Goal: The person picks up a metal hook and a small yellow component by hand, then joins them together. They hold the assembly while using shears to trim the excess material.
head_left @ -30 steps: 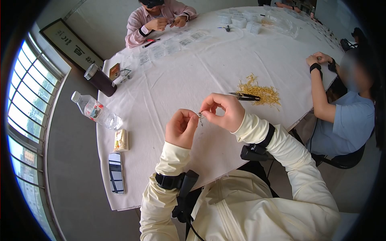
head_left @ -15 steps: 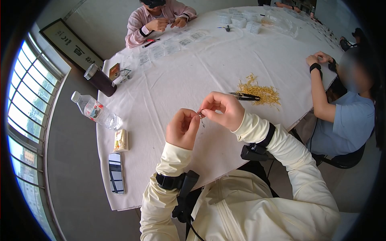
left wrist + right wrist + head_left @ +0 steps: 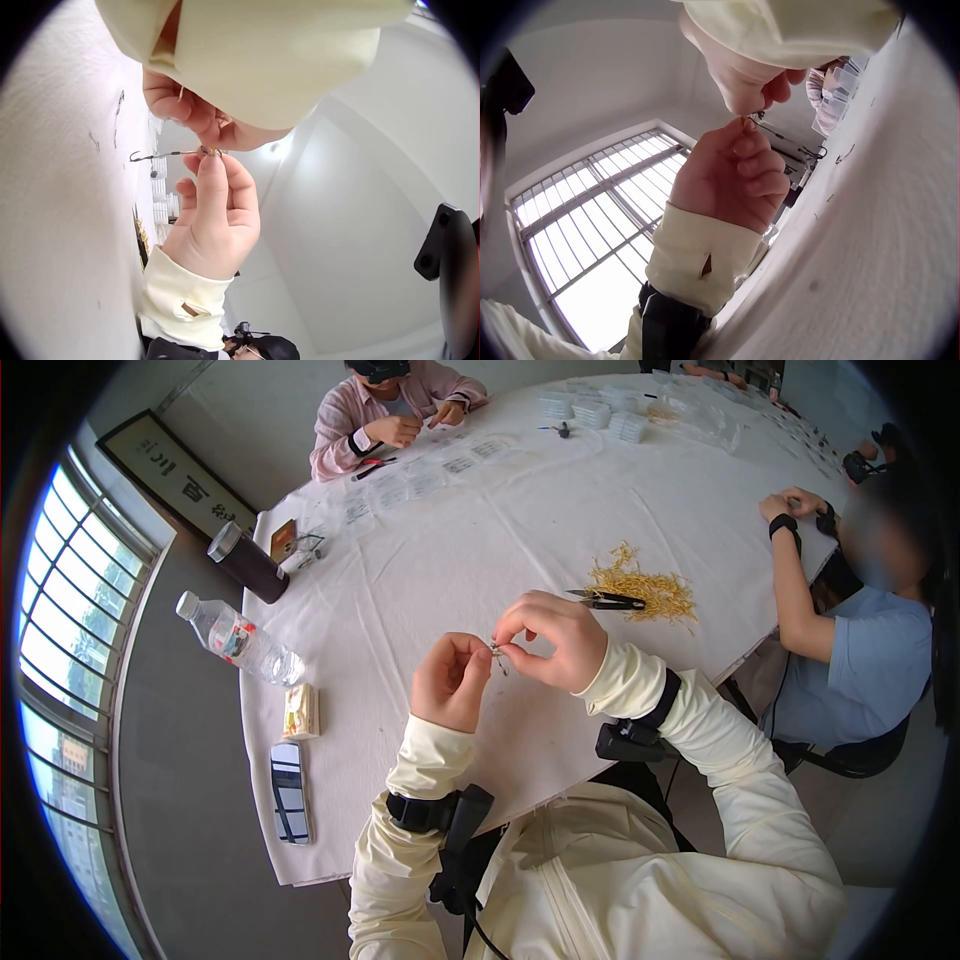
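In the head view my two hands meet over the near part of the table. My left hand [image 3: 450, 685] pinches one end of a small metal fishing rig between thumb and forefinger. The right hand [image 3: 557, 643] pinches the same spot from the other side, its thumb and forefinger tips right at the left ones. From the fingertips a thin dark shank with a curved fishing hook [image 3: 136, 157] sticks out toward the white tablecloth. A bit of gold and dark metal [image 3: 757, 116] shows between the fingertips; the rest is hidden by them.
Black thread snips [image 3: 612, 600] lie beside a heap of yellow strands [image 3: 645, 585]. On the left stand a plastic bottle [image 3: 235, 635] and dark flask [image 3: 248, 562], near a tissue pack [image 3: 301, 710] and phone [image 3: 290, 793]. Other people sit across and at right; clear boxes [image 3: 592, 414] lie far back.
Both hands stay in place while the right thumb and fingers shift slightly at the metal piece. The dangling hook swings a little. Across the table, the other person's hands move slightly.
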`<state>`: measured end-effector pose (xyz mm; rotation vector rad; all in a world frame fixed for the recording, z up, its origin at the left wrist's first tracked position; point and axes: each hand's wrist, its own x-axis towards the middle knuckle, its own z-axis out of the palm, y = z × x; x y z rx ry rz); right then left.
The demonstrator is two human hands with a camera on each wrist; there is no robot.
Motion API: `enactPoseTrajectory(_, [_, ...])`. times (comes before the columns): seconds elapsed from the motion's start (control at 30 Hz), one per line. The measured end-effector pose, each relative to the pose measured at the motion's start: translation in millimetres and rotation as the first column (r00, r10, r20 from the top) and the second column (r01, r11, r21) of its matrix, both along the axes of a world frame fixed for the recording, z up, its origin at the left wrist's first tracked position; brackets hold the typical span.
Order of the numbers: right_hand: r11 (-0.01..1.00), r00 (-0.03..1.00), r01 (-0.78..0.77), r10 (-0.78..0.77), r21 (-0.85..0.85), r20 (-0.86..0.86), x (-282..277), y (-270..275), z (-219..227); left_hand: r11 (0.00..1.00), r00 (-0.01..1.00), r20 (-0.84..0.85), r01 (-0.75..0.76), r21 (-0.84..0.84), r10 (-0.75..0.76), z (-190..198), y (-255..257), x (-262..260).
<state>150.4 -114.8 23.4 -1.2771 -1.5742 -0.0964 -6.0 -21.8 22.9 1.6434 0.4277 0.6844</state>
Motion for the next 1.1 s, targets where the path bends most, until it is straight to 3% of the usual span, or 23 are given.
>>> enactPoseTrajectory(0.27, [0.997, 0.997, -0.015, 0.008, 0.076, 0.083, 1, -1, 0, 0.997, 0.999, -0.021, -0.027, 0.078, 0.029, -1, 1, 0])
enactPoseTrajectory(0.33, [0.998, 0.978, 0.025, -0.037, 0.063, 0.205, 4, -1, -1, 0.913, 0.992, -0.051, -0.089, 0.398, 0.119, 5, -2, -1])
enactPoseTrajectory(0.37, [0.998, 0.978, 0.025, -0.037, 0.063, 0.205, 5, -1, -2, 0.913, 0.992, -0.052, -0.089, 0.398, 0.119, 8, -3, -1])
enactPoseTrajectory(0.43, [0.998, 0.972, 0.024, -0.038, 0.061, 0.232, 6, 0, -4, 0.821, 0.988, -0.081, -0.062, 0.567, 0.130, 11, -3, -1])
enactPoseTrajectory(0.63, [0.993, 0.994, 0.020, -0.007, -0.113, 0.113, 3, -4, -3, 0.759, 0.990, -0.042, -0.073, 0.647, 0.132, 11, -3, 0])
enactPoseTrajectory(0.83, [0.992, 1.000, 0.012, -0.011, -0.123, 0.008, 0, -4, -3, 0.725, 0.989, -0.043, -0.071, 0.685, 0.138, 11, -3, 0])
enactPoseTrajectory(1.1, [0.985, 0.999, -0.013, 0.006, -0.171, -0.043, 3, -5, -2, 0.762, 0.993, -0.044, -0.058, 0.645, 0.113, 15, -4, -2])
